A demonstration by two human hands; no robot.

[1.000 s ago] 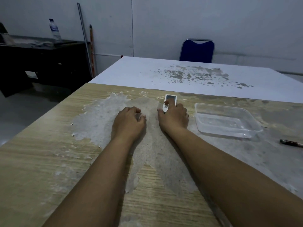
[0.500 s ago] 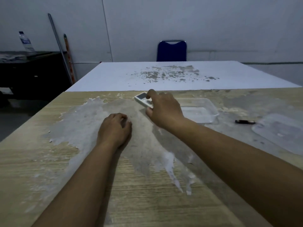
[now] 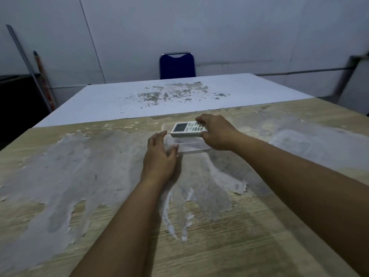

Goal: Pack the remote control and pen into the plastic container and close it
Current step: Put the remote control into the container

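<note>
Gripping remote control [image 3: 187,129] over container [image 3: 191,145]

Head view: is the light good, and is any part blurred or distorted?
Head view: dim, bluish light with soft shadows under both arms; the remote control is sharp enough to show screen and buttons, held by the right hand; the clear plastic container is faint; straight wall lines bend at the edges.

remote [image 3: 187,129] over container [image 3: 191,145] | left hand [image 3: 159,156] at container's left | chair [image 3: 177,65] behind table [image 3: 119,196]
</note>
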